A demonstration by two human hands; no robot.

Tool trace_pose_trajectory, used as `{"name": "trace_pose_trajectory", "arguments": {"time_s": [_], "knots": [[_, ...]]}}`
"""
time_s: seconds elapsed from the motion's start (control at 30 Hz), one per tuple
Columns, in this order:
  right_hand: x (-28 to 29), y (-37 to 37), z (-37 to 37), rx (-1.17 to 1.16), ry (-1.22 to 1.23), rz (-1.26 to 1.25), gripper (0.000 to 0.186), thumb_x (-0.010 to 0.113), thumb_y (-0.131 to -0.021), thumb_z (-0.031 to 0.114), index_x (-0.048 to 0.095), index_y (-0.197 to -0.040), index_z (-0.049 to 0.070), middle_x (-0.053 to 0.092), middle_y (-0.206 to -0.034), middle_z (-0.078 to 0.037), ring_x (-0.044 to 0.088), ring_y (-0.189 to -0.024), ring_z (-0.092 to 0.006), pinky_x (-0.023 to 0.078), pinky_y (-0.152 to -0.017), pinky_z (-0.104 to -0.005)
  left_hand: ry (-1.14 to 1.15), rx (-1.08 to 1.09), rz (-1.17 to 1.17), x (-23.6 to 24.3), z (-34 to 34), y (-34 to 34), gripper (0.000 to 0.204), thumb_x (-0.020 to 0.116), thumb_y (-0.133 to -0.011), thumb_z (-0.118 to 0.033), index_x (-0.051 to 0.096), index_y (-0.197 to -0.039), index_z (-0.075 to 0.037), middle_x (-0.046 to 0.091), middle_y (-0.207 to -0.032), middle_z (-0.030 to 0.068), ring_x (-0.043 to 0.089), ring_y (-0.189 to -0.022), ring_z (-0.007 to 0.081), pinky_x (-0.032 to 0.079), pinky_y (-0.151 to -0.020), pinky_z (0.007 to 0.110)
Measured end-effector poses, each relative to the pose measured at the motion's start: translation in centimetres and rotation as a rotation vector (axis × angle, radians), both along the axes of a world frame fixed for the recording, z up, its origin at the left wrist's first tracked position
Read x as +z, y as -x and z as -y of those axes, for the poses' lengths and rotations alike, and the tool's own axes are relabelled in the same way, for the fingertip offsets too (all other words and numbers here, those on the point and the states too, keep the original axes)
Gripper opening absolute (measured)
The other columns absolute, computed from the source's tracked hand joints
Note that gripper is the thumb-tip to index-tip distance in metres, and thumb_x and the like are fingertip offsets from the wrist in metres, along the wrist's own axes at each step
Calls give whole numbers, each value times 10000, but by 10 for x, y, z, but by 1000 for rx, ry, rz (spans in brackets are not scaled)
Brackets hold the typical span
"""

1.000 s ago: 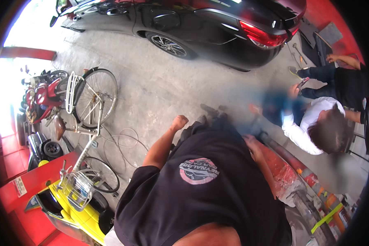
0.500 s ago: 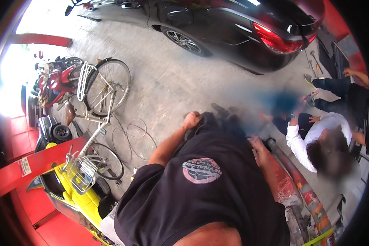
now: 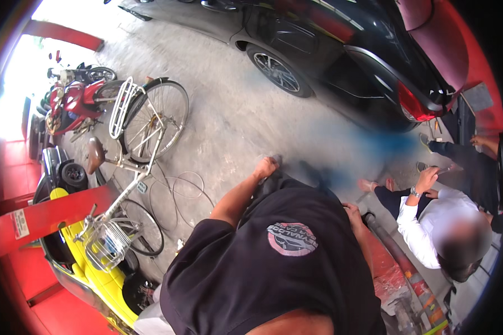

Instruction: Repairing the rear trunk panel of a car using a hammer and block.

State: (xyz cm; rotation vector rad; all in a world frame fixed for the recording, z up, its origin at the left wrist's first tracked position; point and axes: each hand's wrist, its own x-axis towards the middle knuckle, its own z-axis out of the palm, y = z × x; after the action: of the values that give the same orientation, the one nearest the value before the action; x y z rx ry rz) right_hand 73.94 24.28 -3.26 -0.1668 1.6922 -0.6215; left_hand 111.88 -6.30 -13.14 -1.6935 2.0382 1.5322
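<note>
My left hand (image 3: 266,167) is closed beside my dark trousers, in front of my black shirt (image 3: 246,257). A small greyish bit shows at its fingertips, too unclear to name. On the other side, my right hand (image 3: 354,218) is by my right hip, close to a worn pipe-like bar (image 3: 387,241). The shirt hides part of that hand, and its grip does not show.
A black car (image 3: 330,67) stands ahead. To the left are a white bicycle (image 3: 142,167) with a basket, a red motorcycle (image 3: 75,106), a yellow vehicle (image 3: 89,273) and a looped cable (image 3: 191,187). A person in a white shirt (image 3: 416,234) sits at right.
The view has shifted, so the car appears farther right and lower. My left hand is slightly farther right in the picture. The seated person's hand has risen.
</note>
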Motion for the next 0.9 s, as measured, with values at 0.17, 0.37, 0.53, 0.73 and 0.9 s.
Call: {"name": "trace_pose_trajectory", "arguments": {"time_s": [0.17, 0.37, 0.53, 0.73, 0.9], "knots": [[-20, -56, 17, 334, 314, -415, 368, 606, -905, 146, 719, -1215, -17, 741, -951, -116, 676, -759, -170, 534, -680, -296, 43, -51, -37, -44, 59, -74, 319, 679, -840, -296, 791, -983, -34, 739, -992, 253, 718, -1008, 399, 563, -884, 471], [47, -110, 51, 231, -7, -201, 401, 620, -886, 118, 700, -1250, -29, 752, -1114, -196, 725, -1020, -245, 541, -892, -327, 270, -391, 33, -116, 104, -149, 364, 607, -860, -336, 775, -915, -18, 720, -1025, 275, 689, -1026, 433, 550, -912, 497], [46, -139, 60, 379, 142, -409, 392, 657, -907, 135, 690, -1253, -47, 748, -1121, -180, 719, -1007, -225, 539, -886, -320, 107, -203, 92, -89, 116, -124, 370, 609, -860, -335, 762, -953, -11, 719, -1049, 274, 689, -1051, 423, 547, -926, 497], [80, -161, 83, 428, 164, -353, 382, 666, -942, 155, 677, -1249, -72, 745, -1131, -165, 713, -1004, -220, 538, -891, -313, -31, -127, -75, -67, 113, -101, 359, 639, -854, -316, 753, -1046, -35, 730, -1058, 244, 687, -1041, 439, 550, -916, 512], [81, -156, 97, 423, 178, -379, 380, 663, -946, 157, 677, -1249, -72, 745, -1130, -160, 711, -1002, -218, 539, -889, -312, -27, -144, -123, -49, 113, -95, 333, 651, -864, -304, 750, -1013, -23, 731, -1021, 244, 697, -1004, 438, 560, -891, 506]]}}
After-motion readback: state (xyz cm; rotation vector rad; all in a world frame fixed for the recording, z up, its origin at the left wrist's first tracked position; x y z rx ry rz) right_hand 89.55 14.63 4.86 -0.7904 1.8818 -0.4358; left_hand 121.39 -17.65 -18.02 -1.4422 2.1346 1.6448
